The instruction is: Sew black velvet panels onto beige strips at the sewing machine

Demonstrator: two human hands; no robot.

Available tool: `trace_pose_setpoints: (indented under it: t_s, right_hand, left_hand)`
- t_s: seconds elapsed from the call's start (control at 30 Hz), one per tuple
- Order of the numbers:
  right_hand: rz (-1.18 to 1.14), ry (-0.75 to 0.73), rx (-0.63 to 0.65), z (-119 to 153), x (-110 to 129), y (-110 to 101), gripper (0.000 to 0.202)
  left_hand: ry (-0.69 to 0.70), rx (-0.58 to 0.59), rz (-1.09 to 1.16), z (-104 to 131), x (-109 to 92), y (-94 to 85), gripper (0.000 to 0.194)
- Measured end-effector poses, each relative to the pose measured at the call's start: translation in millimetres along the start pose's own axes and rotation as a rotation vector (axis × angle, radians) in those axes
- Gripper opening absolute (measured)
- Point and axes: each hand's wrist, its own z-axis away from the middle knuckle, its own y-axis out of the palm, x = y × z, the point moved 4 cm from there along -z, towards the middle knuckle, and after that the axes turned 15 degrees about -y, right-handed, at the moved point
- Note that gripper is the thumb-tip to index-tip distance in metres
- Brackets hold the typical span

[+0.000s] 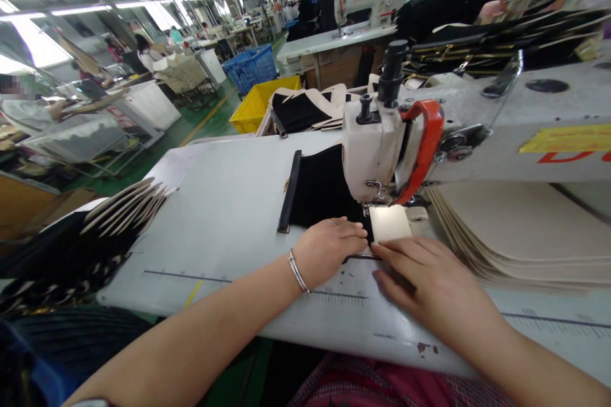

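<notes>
A black fabric piece (322, 181) with a dark strip (289, 194) along its left edge lies on the sewing machine's white table (214, 203). Its right edge runs under the head of the sewing machine (367, 146). My left hand (329, 248), with a bracelet at the wrist, rests flat on the near part of the fabric, fingers stretched toward the needle. Just right of it, my right hand (424, 273) has its fingers extended, tips touching the near edge beside a brightly lit pale patch (391, 224). The needle's contact point is hard to make out.
Stacked beige panels (515, 229) lie under the machine arm at right. Black pieces with pale edges (128, 210) hang at the table's left. Behind stand a yellow crate (260, 102), a blue basket (251, 70) and another sewing machine (377, 3). Other people sit or stand farther off.
</notes>
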Motion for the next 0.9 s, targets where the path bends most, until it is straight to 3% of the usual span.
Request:
trace_pose_setpoints:
  t_s: [0.43, 0.9]
  right_hand:
    - [0.069, 0.071, 0.120, -26.1, -28.8, 9.7, 0.042]
    - [0.066, 0.106, 0.075, -29.7, -32.6, 14.5, 0.040]
  left_hand:
    - [-0.113, -0.067, 0.001, -33.3, 27.7, 4.1, 0.023]
    - [-0.218, -0.087, 0.006, -40.9, 36.1, 8.3, 0.022]
